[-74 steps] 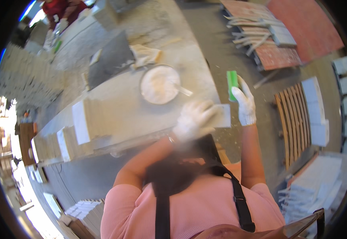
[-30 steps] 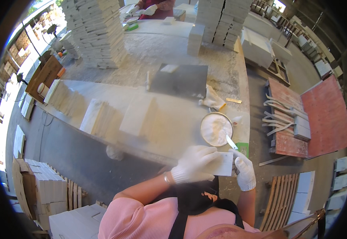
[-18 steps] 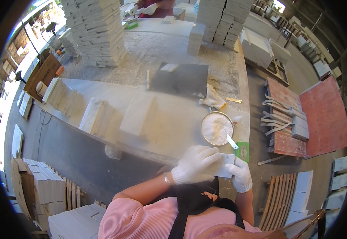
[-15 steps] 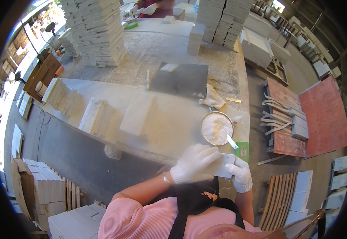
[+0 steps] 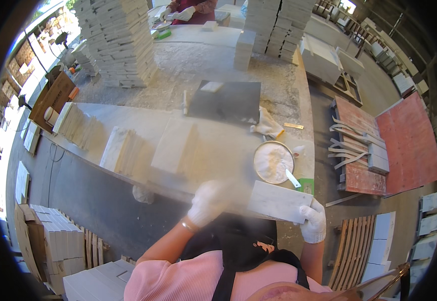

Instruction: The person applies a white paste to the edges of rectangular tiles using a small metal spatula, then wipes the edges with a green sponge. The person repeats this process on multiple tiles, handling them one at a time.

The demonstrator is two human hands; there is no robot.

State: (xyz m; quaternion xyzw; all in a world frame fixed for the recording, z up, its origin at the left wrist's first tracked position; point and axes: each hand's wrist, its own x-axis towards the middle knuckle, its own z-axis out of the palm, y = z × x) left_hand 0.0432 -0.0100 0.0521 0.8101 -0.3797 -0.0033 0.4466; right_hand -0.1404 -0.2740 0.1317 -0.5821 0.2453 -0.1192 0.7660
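Observation:
My right hand (image 5: 314,221) wears a white glove and grips one end of a rectangular white marble tile (image 5: 280,201), thumb on its face. The tile is tilted over the near edge of the worktable. My left hand (image 5: 209,201), gloved too, is apart from the tile on its left; motion and dust smear its fingers. Just beyond the tile stands a round pan (image 5: 273,161) of white powder or paste, a white-handled spatula (image 5: 292,178) leaning at its rim. A green box (image 5: 306,185) is partly covered by the tile.
Short rows of tiles (image 5: 120,150) stand on the dusty table. A dark slab (image 5: 226,102), a loose glove (image 5: 267,124) and a small yellow strip (image 5: 293,126) lie farther back. Tall tile stacks (image 5: 118,45) rise beyond, near a co-worker's gloved hands (image 5: 182,14). Pallets stand on both sides.
My left hand has moved left, off the tile, leaving much more of its face in view. My right hand still holds the tile, slightly lower and to the right. Dust hangs near my left hand.

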